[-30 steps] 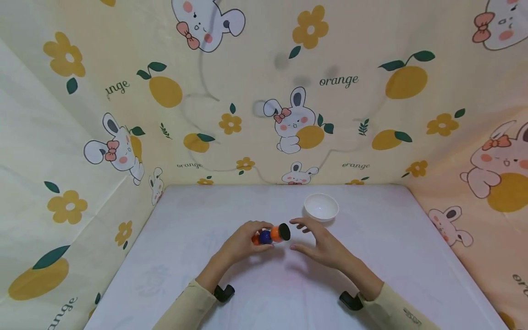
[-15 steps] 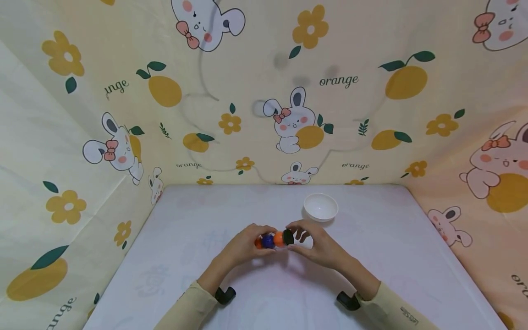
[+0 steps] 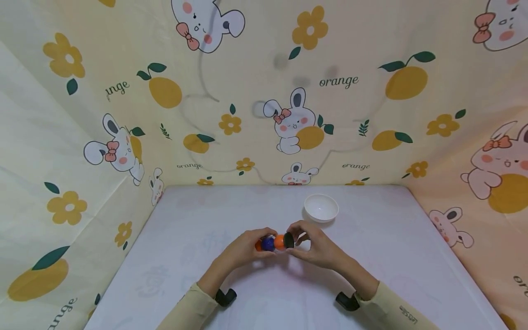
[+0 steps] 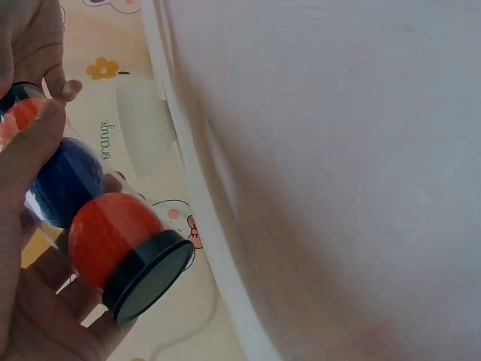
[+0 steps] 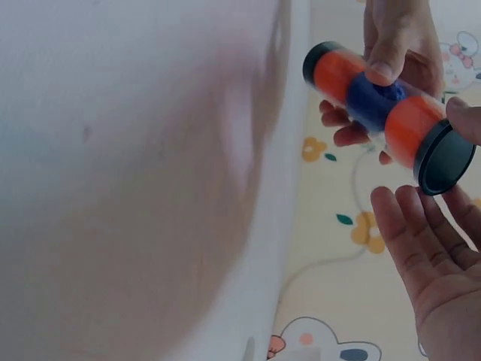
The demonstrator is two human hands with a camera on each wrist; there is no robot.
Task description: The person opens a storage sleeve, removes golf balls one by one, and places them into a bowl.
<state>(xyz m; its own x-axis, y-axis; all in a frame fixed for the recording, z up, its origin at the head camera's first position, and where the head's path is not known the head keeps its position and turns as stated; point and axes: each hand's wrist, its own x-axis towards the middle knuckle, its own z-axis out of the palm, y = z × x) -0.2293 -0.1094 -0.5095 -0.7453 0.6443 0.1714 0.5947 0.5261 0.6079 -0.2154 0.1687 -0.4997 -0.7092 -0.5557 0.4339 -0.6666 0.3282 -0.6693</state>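
A clear tube (image 3: 268, 243) holds a blue ball between two orange balls, with a black cap on each end. My left hand (image 3: 241, 249) grips the tube around its middle, thumb on one side and fingers on the other. At the tube's right end, my right hand (image 3: 319, 249) pinches the black cap (image 5: 445, 159) between thumb and fingertips. The other black cap (image 4: 149, 277) shows beyond my left hand in the left wrist view. Both hands hold the tube nearly level above the white table.
Behind my right hand a white bowl (image 3: 321, 209) stands on the white-covered table (image 3: 206, 208). A printed cloth (image 3: 247, 91) with rabbits and oranges hangs around the back and sides. Black wrist mounts (image 3: 225, 297) sit on both forearms.
One second ago my right hand was apart from the tube, fingers spread. It has since moved in and taken hold of the cap, while the tube has shifted slightly right and levelled.
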